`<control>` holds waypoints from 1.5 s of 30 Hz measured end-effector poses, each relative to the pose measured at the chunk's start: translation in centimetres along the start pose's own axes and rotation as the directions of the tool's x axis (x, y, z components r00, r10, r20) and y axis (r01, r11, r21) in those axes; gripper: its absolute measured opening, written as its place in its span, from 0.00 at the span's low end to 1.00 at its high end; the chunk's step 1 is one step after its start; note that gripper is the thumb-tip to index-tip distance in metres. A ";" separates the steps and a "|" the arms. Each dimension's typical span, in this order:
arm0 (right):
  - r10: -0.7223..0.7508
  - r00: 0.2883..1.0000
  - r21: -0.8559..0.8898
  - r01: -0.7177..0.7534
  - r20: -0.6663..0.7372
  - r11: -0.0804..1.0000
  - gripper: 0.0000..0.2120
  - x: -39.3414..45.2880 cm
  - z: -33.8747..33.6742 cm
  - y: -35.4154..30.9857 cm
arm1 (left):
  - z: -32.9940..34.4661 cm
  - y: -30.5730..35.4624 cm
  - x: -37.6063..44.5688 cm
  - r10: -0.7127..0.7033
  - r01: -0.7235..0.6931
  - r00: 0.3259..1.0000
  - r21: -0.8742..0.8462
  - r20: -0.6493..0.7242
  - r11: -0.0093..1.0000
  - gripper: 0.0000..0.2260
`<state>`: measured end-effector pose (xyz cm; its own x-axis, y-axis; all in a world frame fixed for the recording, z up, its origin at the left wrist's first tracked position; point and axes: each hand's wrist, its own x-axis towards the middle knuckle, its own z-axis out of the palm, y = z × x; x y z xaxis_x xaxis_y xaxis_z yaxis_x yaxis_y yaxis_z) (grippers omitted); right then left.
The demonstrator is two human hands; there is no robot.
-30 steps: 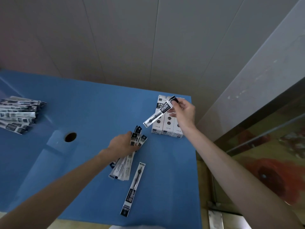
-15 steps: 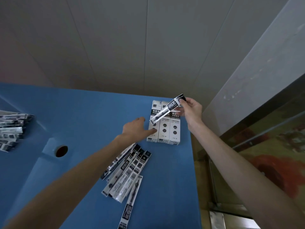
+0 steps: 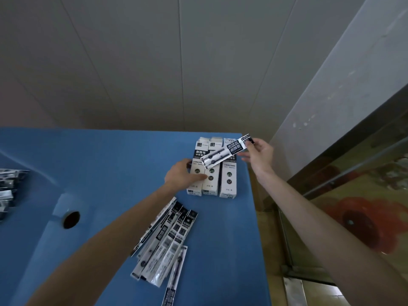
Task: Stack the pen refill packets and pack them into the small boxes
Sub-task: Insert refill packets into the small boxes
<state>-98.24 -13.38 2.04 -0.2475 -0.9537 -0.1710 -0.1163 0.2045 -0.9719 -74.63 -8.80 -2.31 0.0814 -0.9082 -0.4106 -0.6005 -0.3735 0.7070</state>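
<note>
On the blue counter (image 3: pixel 110 164), three small white boxes (image 3: pixel 228 180) stand side by side at the far right corner, their printed faces up and their far-end flaps showing. The left hand (image 3: pixel 182 176) reaches across to the leftmost box (image 3: pixel 195 173), its fingers curled round the box's left edge and its thumb lying across the printed face toward the middle box (image 3: pixel 211 184). The right hand (image 3: pixel 257 154) is raised just beyond the right-hand box, pinching one pen refill packet (image 3: pixel 227 151) by its far black end between thumb and fingertips; the packet slants down to the left, above the tops of the boxes, and whether its lower end touches them cannot be told. Nearer, in the middle of the counter, a loose fan of refill packets (image 3: pixel 167 239) lies flat, overlapping one another and pointing toward the boxes, partly under the left forearm; one single packet (image 3: pixel 175 277) lies at the fan's near right edge and runs out of the bottom of the view. At the far left edge a second heap of packets (image 3: pixel 8 188) is partly cut off. A round dark hole (image 3: pixel 71 219) is set in the counter left of the forearm. Behind the counter rises a pale panelled wall (image 3: pixel 176 62).
</note>
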 end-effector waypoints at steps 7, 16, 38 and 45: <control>0.019 1.000 0.071 -0.020 0.009 0.997 0.06 -0.3 0.2 -1.0 | -0.9 0.1 -1.6 0.042 -0.041 0.997 0.009 -0.071 0.999 0.23; -0.073 0.997 0.153 0.069 0.022 0.986 0.06 -0.7 0.7 -6.4 | -3.3 -1.0 -6.5 0.309 -0.243 0.928 0.292 -0.209 0.925 0.29; -0.259 0.964 0.028 0.261 -0.053 0.965 0.06 -3.4 -1.3 -9.7 | -4.2 -3.0 -10.9 0.514 -0.415 0.827 0.368 -0.228 0.832 0.31; -0.379 0.920 -0.048 0.376 -0.102 0.925 0.05 -4.6 -1.5 -10.2 | -4.1 -3.1 -11.2 0.517 -0.405 0.818 0.386 -0.251 0.829 0.32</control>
<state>-97.36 -10.75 13.03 -0.2812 -0.9322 0.2278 -0.2470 -0.1590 -0.9559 -70.45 1.79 2.48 -0.0443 -0.9837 0.1744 -0.8377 0.1317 0.5300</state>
